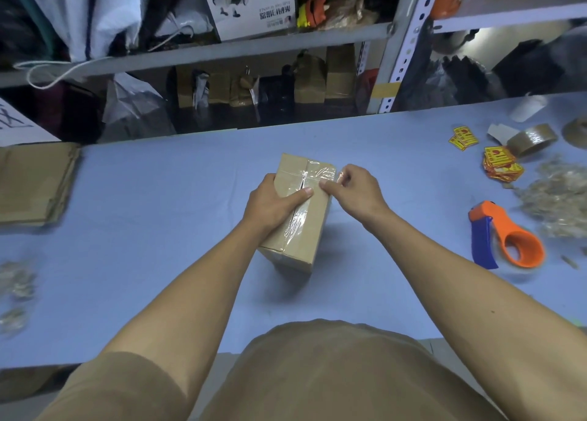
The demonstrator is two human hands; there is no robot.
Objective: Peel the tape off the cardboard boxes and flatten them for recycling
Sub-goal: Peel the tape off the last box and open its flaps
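Observation:
A small closed cardboard box [303, 239] stands in the middle of the blue table [158, 198], sealed with clear tape [317, 171] along its top seam and across it. My left hand [274, 203] presses on the box's top left, thumb laid along the seam. My right hand [351, 187] sits at the box's upper right edge, fingertips pinched on a lifted bit of the clear tape.
Flattened cardboard [31, 183] lies at the table's left edge. On the right are an orange and blue tape dispenser [505, 236], a brown tape roll [532, 139], yellow-red stickers [500, 163] and a heap of crumpled tape [562, 198]. Metal shelving [254, 44] stands behind the table.

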